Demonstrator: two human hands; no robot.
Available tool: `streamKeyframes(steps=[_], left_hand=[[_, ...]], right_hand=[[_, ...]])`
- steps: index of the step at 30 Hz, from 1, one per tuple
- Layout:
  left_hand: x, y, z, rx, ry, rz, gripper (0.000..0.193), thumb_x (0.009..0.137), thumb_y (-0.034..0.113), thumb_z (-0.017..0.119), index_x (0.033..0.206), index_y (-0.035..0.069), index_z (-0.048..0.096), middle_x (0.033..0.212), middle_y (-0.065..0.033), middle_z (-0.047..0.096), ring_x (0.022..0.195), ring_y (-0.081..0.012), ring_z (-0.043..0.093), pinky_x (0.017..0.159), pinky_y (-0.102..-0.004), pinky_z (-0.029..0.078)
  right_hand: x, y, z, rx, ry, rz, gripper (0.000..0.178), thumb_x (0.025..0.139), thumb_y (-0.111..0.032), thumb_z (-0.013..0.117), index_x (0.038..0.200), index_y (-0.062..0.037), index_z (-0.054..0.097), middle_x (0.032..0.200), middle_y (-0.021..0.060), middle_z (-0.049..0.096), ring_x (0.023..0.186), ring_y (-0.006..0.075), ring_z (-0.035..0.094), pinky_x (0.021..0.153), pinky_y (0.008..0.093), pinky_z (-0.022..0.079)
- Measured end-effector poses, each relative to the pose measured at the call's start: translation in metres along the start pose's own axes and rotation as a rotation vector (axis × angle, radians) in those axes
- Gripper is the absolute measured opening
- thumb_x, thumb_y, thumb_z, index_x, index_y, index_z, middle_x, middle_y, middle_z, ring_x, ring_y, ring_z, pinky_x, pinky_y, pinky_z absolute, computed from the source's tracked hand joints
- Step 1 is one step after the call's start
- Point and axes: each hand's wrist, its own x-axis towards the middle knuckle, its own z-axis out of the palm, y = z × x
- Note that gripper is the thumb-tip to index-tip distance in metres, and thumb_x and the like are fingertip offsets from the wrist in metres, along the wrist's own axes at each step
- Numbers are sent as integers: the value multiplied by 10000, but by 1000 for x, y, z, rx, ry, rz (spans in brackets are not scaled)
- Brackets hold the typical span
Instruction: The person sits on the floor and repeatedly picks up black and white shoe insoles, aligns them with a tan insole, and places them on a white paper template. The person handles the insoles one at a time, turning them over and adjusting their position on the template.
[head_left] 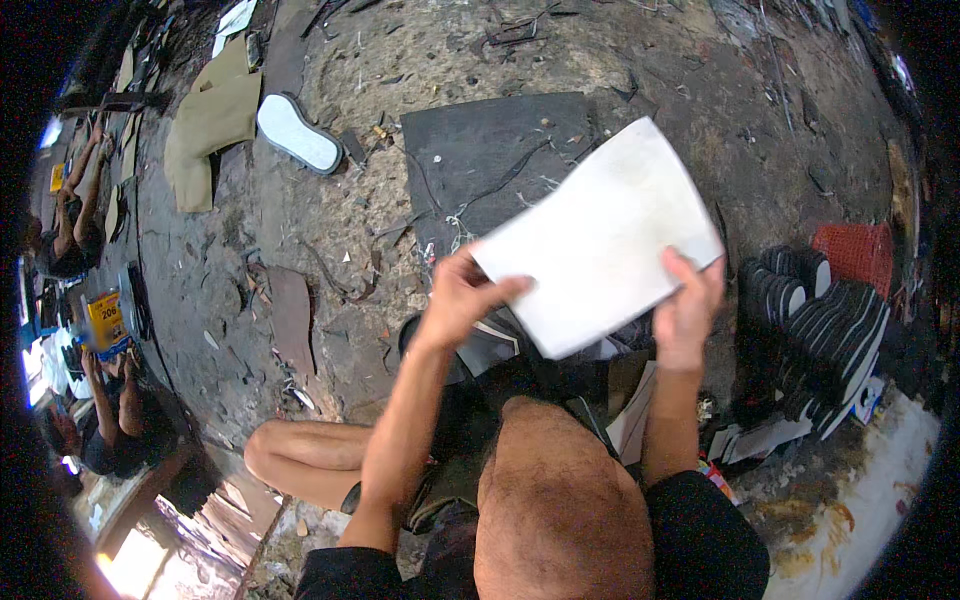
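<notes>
A white sheet (610, 240), roughly four-sided with curved edges, is held up between my two hands over my lap. My left hand (462, 298) pinches its lower left edge, the thumb lying on top. At the lower right edge, my right hand (688, 305) grips the sheet with the thumb on its face and the other fingers mostly behind. Under the sheet, near my knee, lies a dark piece with pale edging (490, 343), partly covered. A flat dark mat (490, 150) lies on the ground beyond the sheet.
At right, stacked dark and white soles (825, 325) stand beside a red mesh basket (855, 255). A white-topped sole (300, 133) and olive sheet pieces (215, 130) lie at upper left. A brown strip (292, 318) and scraps litter the ground. Other people (125, 420) sit at far left.
</notes>
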Motion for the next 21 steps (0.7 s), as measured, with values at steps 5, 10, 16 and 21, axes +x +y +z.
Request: streamKeyframes(steps=[5,10,16,21], left_hand=[[53,4,-118,410,293,-53,647,895,294,779,1392,-43,538,1123,-138,702,958,-191,676,817,-338,554],[139,22,-193,905,1072,369,1075,746,563,836,1497,-48,368,1464,-287,429,1329,-397,456,1093,-505,394],[187,43,-209,1303,1135,-68,1076,677,605,841,1472,4,435,1403,-288,522,1321,-393,510,1094,-464,423],[146,62,-299,730,1015,275,803,738,302,851,1403,-9,524,1149,-174,705,1043,-277,684,900,-382,538]], right_hand=[[-19,99,4,-336,-96,239,858,787,-3,794,1503,-73,327,1394,184,503,1192,255,562,949,393,526],[-50,107,26,-588,-149,-96,639,881,-58,724,1450,-78,433,1377,152,545,1148,256,602,932,382,528],[-33,95,55,-485,-298,-78,419,916,-57,681,1323,-55,579,1211,119,664,1017,187,666,896,336,536],[-26,85,80,-476,-407,-109,372,917,-95,692,1280,-58,615,1155,109,702,997,185,689,883,325,545]])
